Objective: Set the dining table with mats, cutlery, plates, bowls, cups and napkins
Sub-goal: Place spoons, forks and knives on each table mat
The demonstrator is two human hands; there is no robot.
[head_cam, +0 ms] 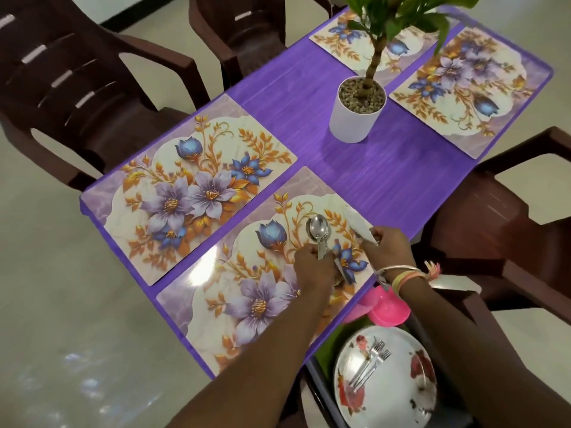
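A purple table (370,168) is filling the middle of the view, with dark brown plastic chairs (71,88) standing round it. Four glossy floral mats are lying on it in pairs, each showing lilac and blue flowers with orange leaves on a cream ground. The nearest mat (216,282) is sitting at the table's near right corner, just beside its neighbour (197,186). A white pot (355,118) holding a green plant is standing between the two pairs.

Below the table's right edge, a white plate (395,406) printed with red flowers is lying face up, just beside pink bowls (389,310).

Both hands are hovering over the nearest mat. The left hand (312,268) is curling its fingers round the handles of a bunch of shiny steel spoons (319,228), whose bowls are pointing away over the mat. The right hand (391,250) is pinching the near corner of a white napkin (358,225) between thumb and fingertips. Steel forks (370,362) are resting on the plate.
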